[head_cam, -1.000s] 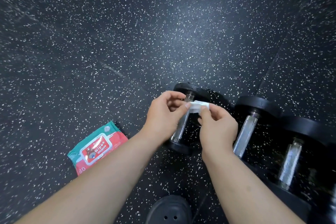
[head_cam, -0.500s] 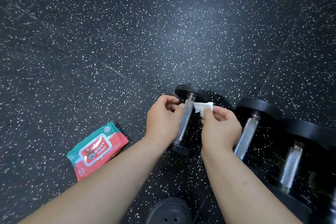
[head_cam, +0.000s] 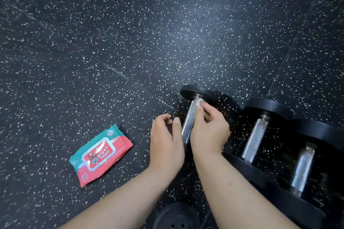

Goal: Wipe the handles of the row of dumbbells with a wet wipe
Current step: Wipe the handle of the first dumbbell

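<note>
Three black dumbbells with knurled silver handles lie in a row on the speckled floor. My right hand [head_cam: 209, 130] pinches a small folded white wet wipe [head_cam: 199, 102] against the far end of the leftmost handle [head_cam: 189, 117], near its far black head [head_cam: 193, 91]. Just left of that handle hovers my left hand [head_cam: 165, 139], fingers loosely curled and holding nothing. The middle handle [head_cam: 255, 137] and the right handle [head_cam: 302, 169] lie untouched to the right.
A red and teal pack of wipes [head_cam: 101, 154] lies flat on the floor to the left of my hands. A black shoe toe [head_cam: 176, 215] shows at the bottom edge. Open rubber floor [head_cam: 130, 33] stretches beyond the dumbbells.
My left hand has let go of the wipe and drawn back to the left. My right hand has brought the wipe down onto the far end of the leftmost handle.
</note>
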A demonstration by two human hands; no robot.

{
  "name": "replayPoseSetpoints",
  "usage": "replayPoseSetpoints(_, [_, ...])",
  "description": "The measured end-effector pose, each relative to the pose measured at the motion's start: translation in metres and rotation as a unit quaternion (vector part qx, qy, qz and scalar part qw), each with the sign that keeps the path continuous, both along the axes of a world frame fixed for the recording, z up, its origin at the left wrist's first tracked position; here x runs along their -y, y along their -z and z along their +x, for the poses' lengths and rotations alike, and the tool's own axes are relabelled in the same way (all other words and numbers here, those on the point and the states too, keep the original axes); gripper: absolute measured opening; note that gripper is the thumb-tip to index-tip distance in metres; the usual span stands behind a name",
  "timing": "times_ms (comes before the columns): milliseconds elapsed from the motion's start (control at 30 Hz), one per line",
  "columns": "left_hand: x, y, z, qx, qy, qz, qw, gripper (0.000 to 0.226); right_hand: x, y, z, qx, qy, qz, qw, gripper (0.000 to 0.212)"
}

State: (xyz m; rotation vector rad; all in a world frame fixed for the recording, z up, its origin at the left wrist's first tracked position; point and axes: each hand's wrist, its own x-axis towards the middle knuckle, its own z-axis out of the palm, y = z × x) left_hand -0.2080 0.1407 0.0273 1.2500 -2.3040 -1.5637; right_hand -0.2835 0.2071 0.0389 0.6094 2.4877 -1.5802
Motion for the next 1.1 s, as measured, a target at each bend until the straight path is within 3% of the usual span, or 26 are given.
replayPoseSetpoints(200, [-0.007,0.001,0.025,0.001,0.016,0.014,1.000,0.071,0.009,0.001,0.013,-0.065,-0.164,0.138,0.975,0.032])
replayPoseSetpoints(267, [-0.006,0.002,0.028,0.000,0.023,0.011,1.000,0.069,0.009,0.002,0.016,-0.075,-0.185,0.174,0.964,0.036])
replayPoseSetpoints(500, [-0.006,-0.002,0.026,0.014,0.020,0.028,0.999,0.051,0.011,0.006,0.022,-0.041,-0.152,0.133,0.979,0.046])
replayPoseSetpoints(633, [-0.004,-0.004,0.027,0.020,0.038,0.022,0.999,0.054,0.015,0.005,0.024,-0.063,-0.193,0.207,0.957,0.044])
replayPoseSetpoints(800, [-0.005,-0.004,0.025,0.027,0.038,0.028,0.999,0.051,0.013,0.008,0.023,-0.043,-0.138,0.160,0.976,0.049])
replayPoseSetpoints(1100, [-0.003,0.002,0.028,0.036,0.051,0.006,0.998,0.051,0.017,0.005,0.025,-0.060,-0.178,0.228,0.955,0.051])
